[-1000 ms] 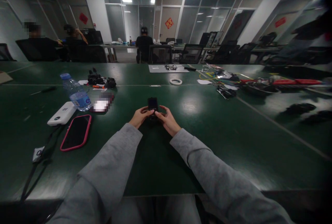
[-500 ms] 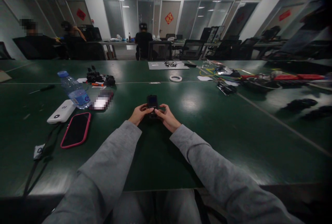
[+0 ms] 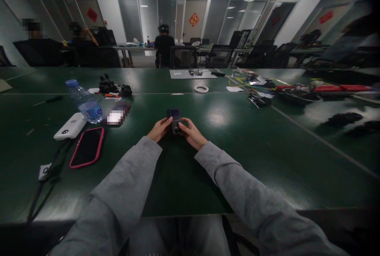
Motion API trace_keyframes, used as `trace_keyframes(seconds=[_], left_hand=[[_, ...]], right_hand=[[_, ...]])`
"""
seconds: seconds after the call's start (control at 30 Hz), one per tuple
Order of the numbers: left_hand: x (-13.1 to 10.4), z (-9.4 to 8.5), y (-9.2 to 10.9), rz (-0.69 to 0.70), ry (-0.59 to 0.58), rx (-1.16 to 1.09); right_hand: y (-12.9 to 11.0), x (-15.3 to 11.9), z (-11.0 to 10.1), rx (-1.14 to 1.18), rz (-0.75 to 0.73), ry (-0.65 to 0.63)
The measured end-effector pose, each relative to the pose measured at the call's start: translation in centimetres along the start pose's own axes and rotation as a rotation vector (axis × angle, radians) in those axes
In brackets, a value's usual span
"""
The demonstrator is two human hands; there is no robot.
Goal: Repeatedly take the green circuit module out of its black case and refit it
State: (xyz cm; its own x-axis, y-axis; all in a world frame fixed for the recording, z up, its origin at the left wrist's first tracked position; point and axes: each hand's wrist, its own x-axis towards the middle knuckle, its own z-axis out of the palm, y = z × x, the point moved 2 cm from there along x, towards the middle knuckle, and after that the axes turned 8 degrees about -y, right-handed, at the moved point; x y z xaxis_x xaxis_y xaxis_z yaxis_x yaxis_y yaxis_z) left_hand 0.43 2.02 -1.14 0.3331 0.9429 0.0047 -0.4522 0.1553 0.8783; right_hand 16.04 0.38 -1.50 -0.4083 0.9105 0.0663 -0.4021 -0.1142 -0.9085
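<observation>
A small dark handheld device (image 3: 175, 114) with a screen at its top end is held between my two hands over the green table. My left hand (image 3: 159, 129) is closed on its left side, with the thumb at the edge. From the other side my right hand (image 3: 192, 133) grips it, the thumb lying over the lower front face. The fingers behind the device are hidden. What the screen reads is too small to make out.
To the left lie a pink-cased phone (image 3: 87, 148), a white power bank (image 3: 70, 126) with a cable, a water bottle (image 3: 91, 111) and another phone (image 3: 117, 114). A tape roll (image 3: 201, 89) lies ahead. Cables and tools (image 3: 261, 86) spread at the right. Several people sit beyond.
The device has tilted and turned slightly between my hands. My left thumb has moved off its front face to the left edge. My right thumb stays on the front.
</observation>
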Motion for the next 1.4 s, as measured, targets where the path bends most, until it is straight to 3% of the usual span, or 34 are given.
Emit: trace_keyframes(seconds=[0.33, 0.93, 1.17, 1.4], left_hand=[[0.3, -0.5, -0.4, -0.056, -0.023, -0.023], [0.2, -0.5, -0.4, -0.041, -0.025, -0.026], [-0.3, 0.3, 0.1, 0.021, 0.092, 0.008], [0.1, 0.0, -0.3, 0.056, 0.177, 0.037]], right_hand=[[-0.4, 0.2, -0.7, 0.262, 0.156, -0.054], [-0.8, -0.3, 0.8, 0.055, 0.138, -0.128], [-0.5, -0.5, 1.3, -0.027, 0.042, 0.001], [0.2, -0.7, 1.5, -0.475, -0.152, 0.168]])
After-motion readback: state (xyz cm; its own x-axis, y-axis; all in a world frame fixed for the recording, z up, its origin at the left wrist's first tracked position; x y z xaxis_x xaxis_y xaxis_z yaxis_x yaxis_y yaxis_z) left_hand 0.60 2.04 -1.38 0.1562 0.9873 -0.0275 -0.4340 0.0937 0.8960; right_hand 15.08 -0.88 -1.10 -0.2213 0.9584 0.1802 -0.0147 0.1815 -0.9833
